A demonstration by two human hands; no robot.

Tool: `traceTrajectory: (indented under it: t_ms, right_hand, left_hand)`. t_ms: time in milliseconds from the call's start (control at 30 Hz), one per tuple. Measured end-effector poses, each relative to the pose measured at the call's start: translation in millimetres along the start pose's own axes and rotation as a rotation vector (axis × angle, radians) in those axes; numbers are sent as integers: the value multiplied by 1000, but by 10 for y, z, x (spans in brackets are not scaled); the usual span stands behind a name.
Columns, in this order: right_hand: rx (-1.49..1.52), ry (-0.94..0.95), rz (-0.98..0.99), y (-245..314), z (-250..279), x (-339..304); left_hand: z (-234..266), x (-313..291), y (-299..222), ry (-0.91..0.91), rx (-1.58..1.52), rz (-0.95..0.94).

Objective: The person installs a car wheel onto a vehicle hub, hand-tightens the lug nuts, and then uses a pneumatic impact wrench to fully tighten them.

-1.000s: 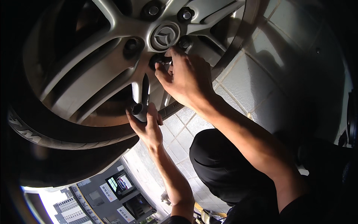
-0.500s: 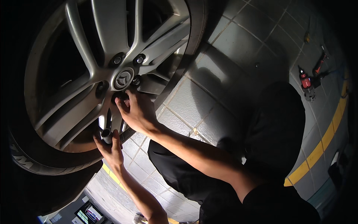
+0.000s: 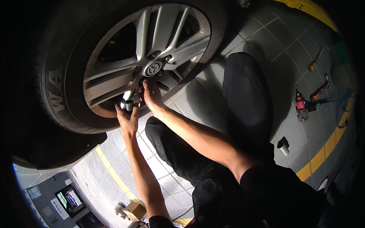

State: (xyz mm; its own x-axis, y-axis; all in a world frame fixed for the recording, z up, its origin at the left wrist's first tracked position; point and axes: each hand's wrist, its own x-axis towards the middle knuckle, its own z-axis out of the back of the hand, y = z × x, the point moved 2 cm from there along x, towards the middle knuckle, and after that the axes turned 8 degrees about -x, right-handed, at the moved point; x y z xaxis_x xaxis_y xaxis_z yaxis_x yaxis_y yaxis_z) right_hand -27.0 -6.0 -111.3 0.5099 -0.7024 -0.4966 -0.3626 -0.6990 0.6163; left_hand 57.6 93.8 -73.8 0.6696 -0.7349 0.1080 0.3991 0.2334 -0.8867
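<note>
A silver multi-spoke car wheel (image 3: 102,91) fills the upper left, its tyre (image 3: 57,76) around it. My left hand (image 3: 129,121) grips a short dark metal tube like a socket (image 3: 129,105), its open end showing, just in front of the lower spokes. Beside it, my right hand (image 3: 152,98) reaches up to the lug recess below the centre cap (image 3: 153,68). Its fingertips close together at that hole; whatever they pinch is hidden. Other lug nuts (image 3: 167,58) show around the cap.
On the tiled floor to the right lie a red-and-black power tool (image 3: 300,104), a red-handled tool (image 3: 321,91), a yellow-handled tool (image 3: 312,66) and a blue hose (image 3: 342,106). Nearer is a metal cup-like piece (image 3: 283,147). A cardboard box (image 3: 135,211) sits at the bottom. My bent knees (image 3: 247,87) flank my right arm.
The view has shifted, so the wheel appears farther right and smaller. My right hand stays at the lower lug recess; my left hand still holds the socket, now closer to the right hand.
</note>
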Motion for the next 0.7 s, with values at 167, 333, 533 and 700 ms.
traceTrajectory:
  t_ms: [167, 333, 533, 700]
  right_hand:
    - [-328, -124, 153, 64, 120, 135]
    - [64, -14, -172, 61, 73, 74]
    - [-133, 80, -73, 55, 130, 61]
    - [2, 154, -336, -91, 96, 237]
  left_hand:
    - [-200, 44, -205, -2, 192, -61]
    - [-311, 14, -251, -55, 398, -178]
    - [-180, -15, 36, -73, 412, -213]
    - [-169, 12, 54, -10, 97, 2]
